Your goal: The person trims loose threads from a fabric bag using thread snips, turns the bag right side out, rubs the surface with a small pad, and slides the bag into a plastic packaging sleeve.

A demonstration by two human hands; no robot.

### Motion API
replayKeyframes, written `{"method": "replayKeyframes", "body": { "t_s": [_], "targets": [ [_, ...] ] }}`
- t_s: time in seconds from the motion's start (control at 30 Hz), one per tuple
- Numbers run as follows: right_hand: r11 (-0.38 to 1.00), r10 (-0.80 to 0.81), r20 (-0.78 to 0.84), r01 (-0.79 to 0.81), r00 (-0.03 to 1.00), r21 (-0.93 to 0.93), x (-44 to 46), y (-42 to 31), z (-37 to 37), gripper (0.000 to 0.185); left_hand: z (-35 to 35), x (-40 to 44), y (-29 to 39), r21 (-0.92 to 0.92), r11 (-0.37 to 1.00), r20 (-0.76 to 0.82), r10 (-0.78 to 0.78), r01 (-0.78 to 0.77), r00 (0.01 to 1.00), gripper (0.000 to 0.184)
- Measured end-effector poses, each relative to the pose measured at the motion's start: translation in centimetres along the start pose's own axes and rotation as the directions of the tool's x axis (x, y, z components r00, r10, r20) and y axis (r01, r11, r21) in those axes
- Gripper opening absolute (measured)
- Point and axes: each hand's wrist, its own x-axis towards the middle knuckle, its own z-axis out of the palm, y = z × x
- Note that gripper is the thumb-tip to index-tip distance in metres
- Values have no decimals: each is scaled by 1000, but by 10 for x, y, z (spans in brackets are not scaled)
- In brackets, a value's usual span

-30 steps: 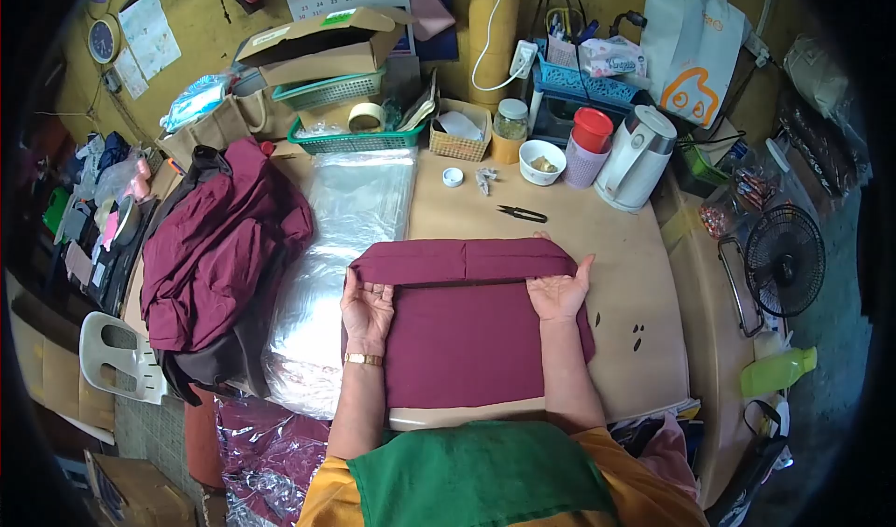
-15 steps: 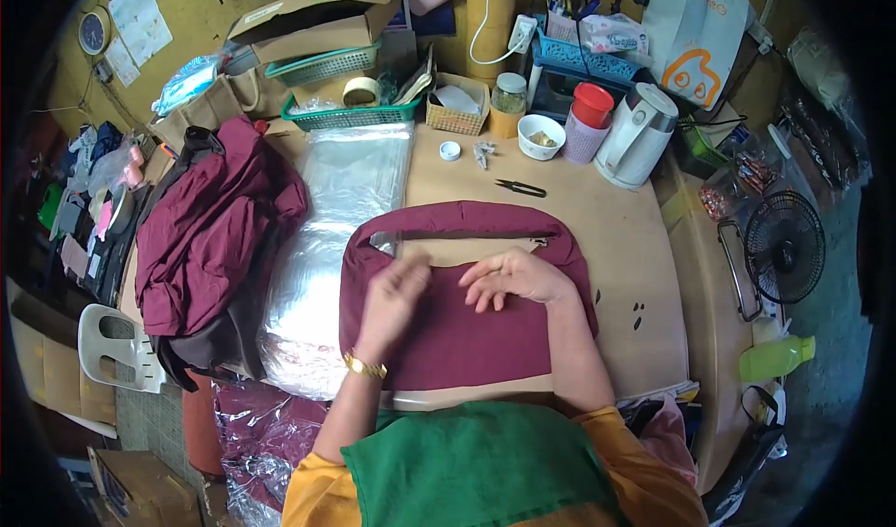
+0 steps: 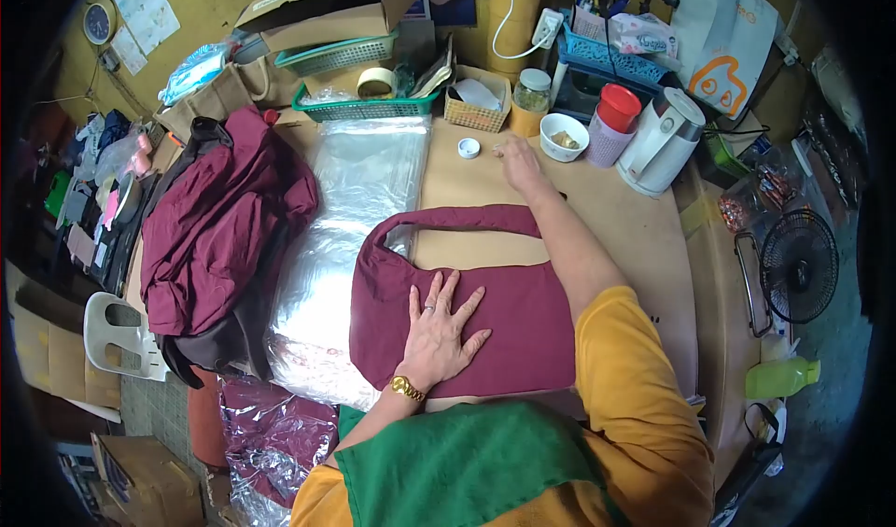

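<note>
A maroon cloth bag [image 3: 523, 322] lies flat on the table, its strap curving across the top. My left hand [image 3: 439, 340] is spread palm down on the bag, fingers apart. My right hand [image 3: 515, 161] reaches past the strap to the small pale items near the white bowl [image 3: 564, 138]; its fingers are bent together, and what they hold is too small to make out. Just left of it is a small round white container [image 3: 469, 148]. My right forearm passes over the right part of the strap and hides it.
Clear plastic sheets [image 3: 359, 210] lie left of the bag, beside a heap of maroon and dark cloth [image 3: 219, 238]. Along the back stand a green basket [image 3: 369, 109], a wicker basket [image 3: 478, 113], a jar [image 3: 532, 93], a red-lidded cup [image 3: 616, 116] and a kettle [image 3: 661, 144].
Both hands were above the bag. My left hand has come down flat on it, and my right hand has reached far forward to the small items. The view has shifted slightly.
</note>
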Motion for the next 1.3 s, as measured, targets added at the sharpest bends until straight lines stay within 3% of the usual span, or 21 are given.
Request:
{"method": "replayKeyframes", "body": {
  "t_s": [0.07, 0.1, 0.13, 0.17, 0.23, 0.3, 0.37, 0.4, 0.47, 0.53, 0.6, 0.63, 0.7, 0.93, 1.1, 1.2, 1.3],
  "targets": [
    [996, 81, 170, -84, 982, 14, 11, -14, -29, 26, 0, 2, 0, -14, 1000, -10, 3, -3, 1000, 65],
    [996, 83, 171, -87, 982, 15, 10, -27, -42, 26, 0, 2, -1, -13, 1000, -7, 4, -4, 1000, 65],
    [904, 115, 290, -222, 950, 367, 5, -44, -57, 24, 0, 2, -1, -15, 1000, -4, 4, -4, 1000, 65],
    [675, 96, 412, -363, 906, 642, -3, -63, -75, 22, 0, 2, -2, -22, 1000, -3, 2, -2, 1000, 65],
    [501, -126, 519, -397, 846, 769, -53, -107, -123, 20, 1, 2, -2, -14, 1000, -10, 10, -10, 1000, 67],
    [505, -231, 603, -436, 764, 745, -102, -113, -128, 17, 4, 0, -5, -17, 1000, -13, 23, -23, 1000, 68],
    [693, -151, 557, -314, 817, 648, -143, -122, -154, 16, 2, -3, -4, -11, 999, -18, 48, -48, 999, 69],
    [698, -148, 556, -312, 817, 645, -159, -118, -162, 16, -2, -7, 1, 27, 999, 58, 17, -18, 998, 71],
    [830, -289, 366, 41, 885, 556, -182, -109, -173, 16, -8, -7, 11, 65, 998, 133, -12, 4, 991, 73],
    [821, -331, 322, 102, 887, 562, -189, -111, -166, 16, -8, -4, 27, 90, 990, 189, -128, 112, 974, 77],
    [799, -426, 200, 263, 882, 540, -193, -113, -138, 16, 2, -6, 27, 86, 993, 119, -92, 83, 989, 79],
    [798, -426, 196, 265, 883, 541, -191, -116, -130, 16, 5, -5, 27, 80, 995, 49, -60, 56, 997, 81],
    [808, -494, 147, 390, 857, 442, -189, -122, -120, 15, 6, -5, 22, 89, 993, 52, -80, 76, 995, 83],
    [844, -500, 128, 449, 856, 292, -190, -121, -122, 12, 8, -7, 16, 68, 996, 23, -58, 56, 998, 80],
    [851, -456, 89, 405, 885, 333, -193, -126, -111, 16, 8, -6, 17, 63, 995, 35, -82, 79, 996, 80],
    [850, -491, 84, 455, 867, 264, -201, -112, -127, 17, 6, -4, 18, 31, 996, 4, -82, 82, 997, 80],
    [880, -451, 178, 403, 875, 250, -199, -109, -128, 17, 6, -5, 17, 39, 997, 2, -59, 59, 998, 80]
  ]
}}
